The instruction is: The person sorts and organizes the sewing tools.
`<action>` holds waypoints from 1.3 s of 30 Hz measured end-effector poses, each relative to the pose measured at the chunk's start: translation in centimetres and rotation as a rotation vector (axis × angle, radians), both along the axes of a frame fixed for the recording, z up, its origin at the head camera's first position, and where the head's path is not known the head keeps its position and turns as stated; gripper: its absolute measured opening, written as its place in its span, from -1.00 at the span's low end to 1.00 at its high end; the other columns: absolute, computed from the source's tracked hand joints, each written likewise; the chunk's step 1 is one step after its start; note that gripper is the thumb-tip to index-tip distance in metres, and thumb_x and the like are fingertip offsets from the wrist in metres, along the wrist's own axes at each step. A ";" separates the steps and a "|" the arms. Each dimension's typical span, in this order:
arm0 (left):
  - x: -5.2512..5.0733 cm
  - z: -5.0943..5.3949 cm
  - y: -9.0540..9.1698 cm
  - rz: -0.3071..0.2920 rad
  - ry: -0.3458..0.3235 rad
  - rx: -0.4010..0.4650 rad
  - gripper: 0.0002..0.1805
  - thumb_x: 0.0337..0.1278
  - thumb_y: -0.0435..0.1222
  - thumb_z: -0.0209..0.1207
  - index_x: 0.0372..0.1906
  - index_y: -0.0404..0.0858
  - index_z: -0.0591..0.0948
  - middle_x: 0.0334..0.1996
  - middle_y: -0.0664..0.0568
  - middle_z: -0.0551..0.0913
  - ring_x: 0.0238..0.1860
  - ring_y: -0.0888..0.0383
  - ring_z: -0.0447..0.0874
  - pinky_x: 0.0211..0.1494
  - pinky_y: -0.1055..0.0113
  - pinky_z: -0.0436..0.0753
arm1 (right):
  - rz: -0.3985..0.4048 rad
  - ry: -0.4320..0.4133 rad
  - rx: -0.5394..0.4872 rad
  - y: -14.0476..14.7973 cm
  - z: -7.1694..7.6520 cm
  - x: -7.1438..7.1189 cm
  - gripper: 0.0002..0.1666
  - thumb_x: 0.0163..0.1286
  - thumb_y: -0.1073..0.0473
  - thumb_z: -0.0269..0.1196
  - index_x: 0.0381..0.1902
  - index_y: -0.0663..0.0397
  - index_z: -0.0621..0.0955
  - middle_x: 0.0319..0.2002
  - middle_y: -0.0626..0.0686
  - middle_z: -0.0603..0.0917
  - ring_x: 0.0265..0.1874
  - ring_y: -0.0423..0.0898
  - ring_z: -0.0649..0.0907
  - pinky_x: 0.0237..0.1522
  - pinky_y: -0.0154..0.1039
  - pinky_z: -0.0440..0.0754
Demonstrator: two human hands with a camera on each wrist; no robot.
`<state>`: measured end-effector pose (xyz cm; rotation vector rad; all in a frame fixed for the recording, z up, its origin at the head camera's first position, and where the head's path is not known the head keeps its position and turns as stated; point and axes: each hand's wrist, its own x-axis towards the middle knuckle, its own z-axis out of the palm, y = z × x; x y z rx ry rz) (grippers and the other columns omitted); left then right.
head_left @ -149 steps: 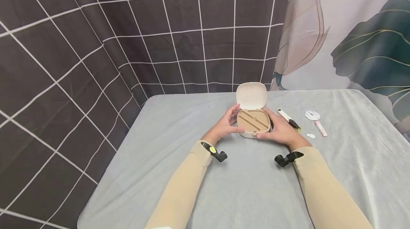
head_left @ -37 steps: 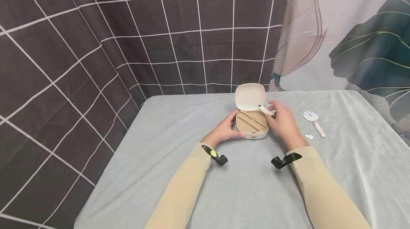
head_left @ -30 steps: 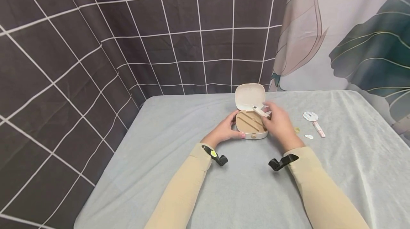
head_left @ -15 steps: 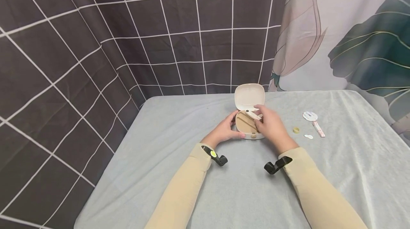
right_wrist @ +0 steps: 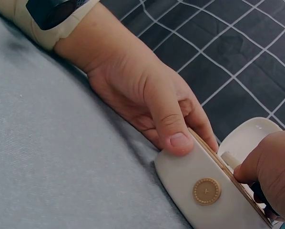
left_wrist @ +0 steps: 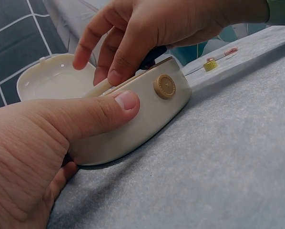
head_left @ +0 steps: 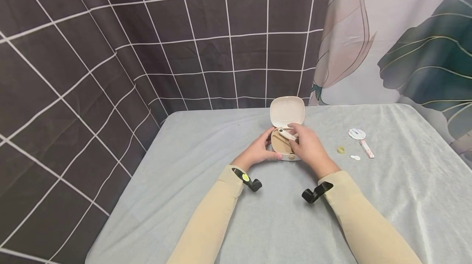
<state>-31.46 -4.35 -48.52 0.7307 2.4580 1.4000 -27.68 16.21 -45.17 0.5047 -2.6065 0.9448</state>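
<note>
A white box point(head_left: 286, 158) with rounded corners stands on the cloth, its lid point(head_left: 287, 110) raised at the back. Diagonal ridges cross its tan insert point(head_left: 282, 146), and a round tan button point(left_wrist: 165, 87) is on the front wall. My left hand point(head_left: 257, 150) grips the box's left side, thumb against the front and fingers behind. Over the insert, my right hand point(head_left: 309, 146) pinches a slim white tool point(head_left: 285, 134) with a dark end. The tool lies diagonally, its pale end toward the back left. My right fingers hide much of it; I cannot tell whether it touches the insert.
To the right lie a yellow ring point(head_left: 341, 150), a small white cloud-shaped piece point(head_left: 355, 158), a round white disc point(head_left: 357, 134) and a pink-patterned strip point(head_left: 366, 149). Dark gridded curtain point(head_left: 228, 51) hangs behind the table's far edge.
My right hand let go of the box, picked up the white tool from the table and brought it left over the insert, uncovering the yellow ring. My left hand stays on the box.
</note>
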 end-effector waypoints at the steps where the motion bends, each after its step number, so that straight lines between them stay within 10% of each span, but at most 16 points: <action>1: 0.0 0.0 0.0 -0.001 0.001 -0.002 0.18 -0.05 -0.20 0.56 0.62 -0.13 0.06 0.53 -0.04 0.25 0.46 0.05 0.33 0.51 0.33 0.27 | -0.001 -0.003 0.002 0.0 0.0 0.0 -0.40 0.23 0.44 0.29 0.27 0.35 0.48 -0.10 0.30 0.71 -0.18 0.21 0.68 -0.05 0.16 0.61; 25: -0.1 0.0 0.0 -0.003 -0.010 0.002 0.18 -0.03 -0.20 0.55 0.62 -0.14 0.05 0.52 -0.04 0.26 0.47 0.06 0.31 0.50 0.34 0.27 | -0.017 -0.093 0.024 -0.3 0.3 0.1 -0.47 0.32 0.40 0.25 0.26 0.29 0.50 -0.06 0.26 0.73 -0.10 0.21 0.70 -0.03 0.19 0.63; 39: -0.1 0.0 0.0 -0.015 0.005 0.001 0.17 -0.03 -0.19 0.55 0.62 -0.16 0.06 0.52 -0.04 0.26 0.47 0.10 0.30 0.49 0.37 0.28 | 0.037 -0.009 0.077 -0.4 -0.2 -0.1 -0.49 0.29 0.36 0.31 0.20 0.29 0.53 -0.03 0.23 0.74 -0.01 0.25 0.65 0.10 0.18 0.56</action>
